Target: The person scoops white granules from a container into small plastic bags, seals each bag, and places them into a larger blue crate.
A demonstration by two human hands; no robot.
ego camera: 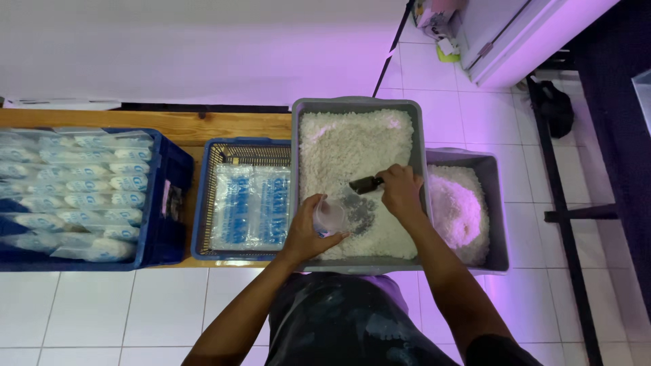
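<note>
My left hand (306,234) grips a clear plastic bag or cup (330,215), held open over the near part of a grey tub (355,105) full of white grains. My right hand (401,193) holds the dark handle of a scoop (366,184) whose clear bowl dips toward the bag's mouth. Both hands hover above the white grains (352,146) inside the tub.
A second grey tub (498,203) with more white grains sits to the right. A blue wire basket (203,203) with flat printed plastic bags stands left of the main tub. A dark blue crate (166,203) of filled bags is at far left. All rest on a wooden bench (203,125).
</note>
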